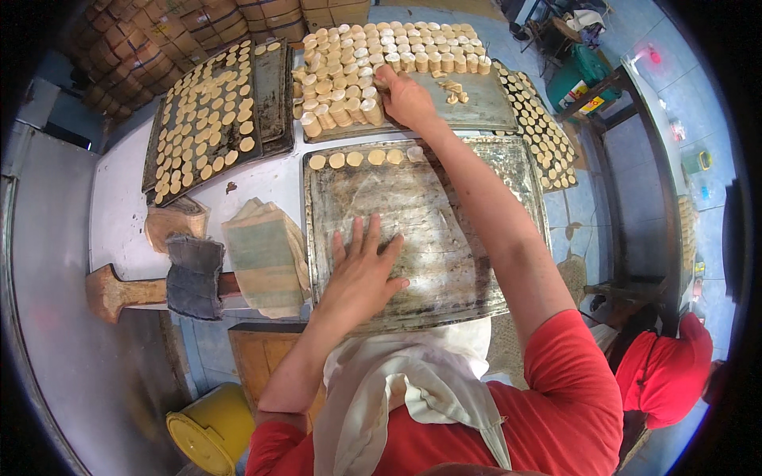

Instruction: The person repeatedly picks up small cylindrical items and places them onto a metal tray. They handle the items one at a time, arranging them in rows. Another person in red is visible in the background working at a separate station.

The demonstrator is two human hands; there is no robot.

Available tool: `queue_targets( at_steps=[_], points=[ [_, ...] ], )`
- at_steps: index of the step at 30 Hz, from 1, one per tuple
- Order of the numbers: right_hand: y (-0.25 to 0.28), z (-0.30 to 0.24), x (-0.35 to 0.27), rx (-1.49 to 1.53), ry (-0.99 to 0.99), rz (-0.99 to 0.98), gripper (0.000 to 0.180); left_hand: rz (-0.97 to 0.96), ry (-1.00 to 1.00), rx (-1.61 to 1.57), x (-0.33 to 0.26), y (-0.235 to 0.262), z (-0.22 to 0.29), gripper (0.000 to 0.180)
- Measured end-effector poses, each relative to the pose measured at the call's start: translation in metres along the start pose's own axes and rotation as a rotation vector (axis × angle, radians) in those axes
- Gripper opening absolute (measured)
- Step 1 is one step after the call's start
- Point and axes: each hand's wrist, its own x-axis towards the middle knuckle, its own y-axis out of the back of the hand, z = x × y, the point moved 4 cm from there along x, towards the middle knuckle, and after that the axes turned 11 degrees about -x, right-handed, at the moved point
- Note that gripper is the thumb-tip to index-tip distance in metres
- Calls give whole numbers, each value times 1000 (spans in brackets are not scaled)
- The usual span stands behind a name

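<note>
My left hand [365, 274] lies flat with spread fingers on a worn, dark-stained metal baking tray [444, 278]. Along that tray's far edge runs a short row of pale round dough discs [355, 159], the rightmost one whiter than the others. Beyond it, many stacks of dough discs [341, 110] stand close together on another tray [484, 111]. My right hand [406, 97] reaches into the near side of these stacks, its fingers closed around dough discs at the edge. My palm and fingers partly hide what is held. A few loose dough pieces [452, 89] lie to its right.
Filled trays of discs stand at the left [198, 119] and right [540, 127]. Folded cloths [266, 254] and a wooden-handled tool [127, 293] lie left of my tray. A yellow bucket [208, 428] is at lower left, a green bin [583, 79] at far right.
</note>
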Motion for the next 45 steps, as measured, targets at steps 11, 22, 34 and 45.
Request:
queue_targets(
  at_steps=[11,22,34,45],
  points=[
    [126,-56,-145,155,352,-162,42,330,32,-1589,47,23,-23,59],
    [128,-37,-196,669,-17,-496,19,257,95,-1628,69,3,-11,46],
    [109,23,-145,256,13,-245,29,311,13,-1731,94,7,-16,47],
    [134,39,-155,-3,-137,-170,25,273,3,-1672,131,-3,9,50]
  ],
)
